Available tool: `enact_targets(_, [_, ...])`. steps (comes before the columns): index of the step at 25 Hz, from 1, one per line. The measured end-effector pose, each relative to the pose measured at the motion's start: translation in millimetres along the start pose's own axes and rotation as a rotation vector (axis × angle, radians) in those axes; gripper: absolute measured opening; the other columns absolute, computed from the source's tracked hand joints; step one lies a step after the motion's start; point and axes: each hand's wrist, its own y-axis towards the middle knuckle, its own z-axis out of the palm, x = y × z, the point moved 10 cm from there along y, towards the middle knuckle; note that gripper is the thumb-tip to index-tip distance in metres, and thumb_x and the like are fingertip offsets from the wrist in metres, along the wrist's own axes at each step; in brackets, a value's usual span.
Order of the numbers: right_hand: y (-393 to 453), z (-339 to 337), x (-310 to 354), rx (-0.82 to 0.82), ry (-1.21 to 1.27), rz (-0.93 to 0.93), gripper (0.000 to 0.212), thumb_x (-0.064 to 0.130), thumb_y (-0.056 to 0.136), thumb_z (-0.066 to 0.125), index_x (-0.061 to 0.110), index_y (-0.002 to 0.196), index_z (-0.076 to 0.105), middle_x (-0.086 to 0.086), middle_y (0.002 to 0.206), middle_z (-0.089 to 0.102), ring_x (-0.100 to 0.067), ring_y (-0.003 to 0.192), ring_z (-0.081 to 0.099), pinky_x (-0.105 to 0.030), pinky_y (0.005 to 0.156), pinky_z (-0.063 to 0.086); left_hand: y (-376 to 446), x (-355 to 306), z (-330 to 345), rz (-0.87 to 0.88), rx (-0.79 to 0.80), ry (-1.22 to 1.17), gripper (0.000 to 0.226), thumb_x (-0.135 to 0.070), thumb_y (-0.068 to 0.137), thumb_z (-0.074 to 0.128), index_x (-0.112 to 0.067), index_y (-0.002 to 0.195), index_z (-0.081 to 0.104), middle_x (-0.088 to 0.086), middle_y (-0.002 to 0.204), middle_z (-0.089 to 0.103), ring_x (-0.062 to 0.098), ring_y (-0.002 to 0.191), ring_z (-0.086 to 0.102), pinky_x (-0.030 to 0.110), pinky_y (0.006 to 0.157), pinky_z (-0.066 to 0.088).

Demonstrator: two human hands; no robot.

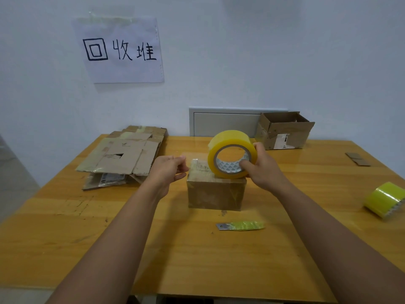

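The wooden surface (219, 260) carries everything. A pile of flattened cardboard (122, 159) lies at its far left corner, and an open carton (285, 130) stands at the far edge, right of the middle.

The small sealed box (215, 194) sits near the centre of the surface, its long axis running left to right across the person's view.

The tape roll (230, 139) stands upright on the box's top, toward the right end, with its open core facing the camera. The right hand (263, 170) grasps it, thumb hooked inside the core and the other fingers wrapped over the far right of the rim.

The left hand (168, 172) hovers just off the box's left end, level with its top. Its fingers (180, 161) are drawn together in a pinch, pointing right toward the roll. A faint glossy film seems to run between pinch and roll, but it is too faint to tell whether the fingers really hold a free end.

The coming move turns on that line — roll at the right end, pinch beyond the left end, the box top lying lengthwise between them. By my reading, the strip needs to come down along that axis, and the left hand is the nearer one to press it onto the left face.

A second roll (382, 199) lies on its side at the right edge. A small blade (240, 226) with a green-wrapped handle lies on the near side of the box — well apart from both hands.
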Motion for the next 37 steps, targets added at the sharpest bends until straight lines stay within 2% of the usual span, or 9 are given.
enact_targets(4, [3.6, -3.7, 1.3, -0.041, 0.018, 0.019, 0.018, 0.018, 0.094, 0.057, 0.015, 0.106, 0.044, -0.013, 0.095, 0.059, -0.034, 0.09, 0.063, -0.059, 0.071, 0.054, 0.4, 8.9, -9.9, -0.06, 0.028, -0.057, 0.026, -0.02, 0.103, 0.049, -0.004, 0.084, 0.057, 0.013, 0.095, 0.059, 0.026, 0.092, 0.069, 0.036, 0.077, 0.06])
enact_targets(9, [-2.5, -4.1, -0.5, -0.053, 0.021, 0.034, 0.029, 0.015, 0.089, 0.065, 0.016, 0.108, 0.044, -0.009, 0.094, 0.06, -0.03, 0.088, 0.064, -0.053, 0.071, 0.058, -6.7, 25.2, 1.9, -0.083, 0.086, -0.028, 0.031, -0.032, 0.1, 0.054, -0.005, 0.087, 0.06, 0.009, 0.092, 0.062, 0.02, 0.085, 0.067, 0.032, 0.074, 0.06])
enact_targets(14, [0.4, -1.7, 6.4, -0.053, -0.034, 0.006, 0.032, 0.014, 0.088, 0.065, 0.019, 0.11, 0.041, -0.002, 0.095, 0.057, -0.027, 0.091, 0.061, -0.054, 0.075, 0.056, 0.3, 35.3, 1.1, -0.083, 0.056, -0.049, 0.023, -0.024, 0.101, 0.053, -0.004, 0.091, 0.057, 0.009, 0.089, 0.06, 0.016, 0.077, 0.062, 0.024, 0.065, 0.056])
enact_targets(18, [3.4, -0.6, 10.8, -0.061, -0.11, -0.015, 0.034, 0.016, 0.088, 0.065, 0.019, 0.111, 0.04, -0.007, 0.103, 0.055, -0.026, 0.094, 0.059, -0.053, 0.076, 0.056, 3.3, 44.5, 5.2, -0.106, 0.054, -0.05, 0.023, -0.018, 0.101, 0.053, -0.003, 0.084, 0.058, 0.009, 0.086, 0.06, 0.014, 0.073, 0.058, 0.02, 0.064, 0.056])
enact_targets(22, [4.5, 0.2, 11.6, -0.059, -0.135, -0.021, 0.034, 0.016, 0.087, 0.065, 0.019, 0.111, 0.041, -0.008, 0.104, 0.055, -0.027, 0.094, 0.059, -0.054, 0.075, 0.056, 6.5, 55.8, 13.2, -0.131, 0.091, 0.032, 0.027, -0.024, 0.102, 0.053, -0.004, 0.087, 0.062, 0.007, 0.08, 0.061, 0.013, 0.067, 0.054, 0.026, 0.07, 0.053])
enact_targets(26, [3.2, -0.1, 10.6, -0.069, -0.115, -0.031, 0.037, 0.016, 0.087, 0.066, 0.021, 0.112, 0.04, -0.008, 0.106, 0.055, -0.027, 0.095, 0.058, -0.053, 0.075, 0.056, 5.9, 61.4, 16.2, -0.149, 0.107, 0.129, 0.035, -0.037, 0.102, 0.05, -0.006, 0.092, 0.062, 0.007, 0.087, 0.062, 0.019, 0.078, 0.06, 0.032, 0.074, 0.056])
enact_targets(29, [0.7, 0.4, 8.7, -0.083, -0.107, -0.045, 0.037, 0.017, 0.086, 0.068, 0.021, 0.111, 0.042, -0.008, 0.105, 0.056, -0.027, 0.094, 0.058, -0.052, 0.075, 0.056, 2.8, 59.5, 10.6, -0.13, 0.041, 0.166, 0.024, -0.039, 0.1, 0.052, -0.016, 0.097, 0.053, 0.008, 0.103, 0.064, 0.024, 0.088, 0.065, 0.036, 0.075, 0.057])
enact_targets(32, [-2.5, 0.2, 5.0, -0.098, -0.084, -0.045, 0.036, 0.02, 0.087, 0.069, 0.021, 0.111, 0.043, -0.005, 0.1, 0.058, -0.024, 0.09, 0.059, -0.042, 0.071, 0.054, 4.2, 51.8, 10.4, -0.058, -0.041, 0.17, 0.016, -0.026, 0.101, 0.052, -0.016, 0.112, 0.046, 0.007, 0.097, 0.062, 0.02, 0.074, 0.058, 0.032, 0.06, 0.05])
enact_targets(37, [-5.4, 1.7, 0.8, -0.102, -0.04, -0.03, 0.038, 0.021, 0.09, 0.067, 0.018, 0.12, 0.044, 0.004, 0.096, 0.058, -0.008, 0.083, 0.058, -0.022, 0.06, 0.047, 3.0, 41.6, 6.7, 0.064, -0.141, 0.202, 0.004, -0.018, 0.1, 0.052, -0.021, 0.1, 0.054, 0.004, 0.097, 0.064, 0.018, 0.082, 0.059, 0.033, 0.067, 0.049])
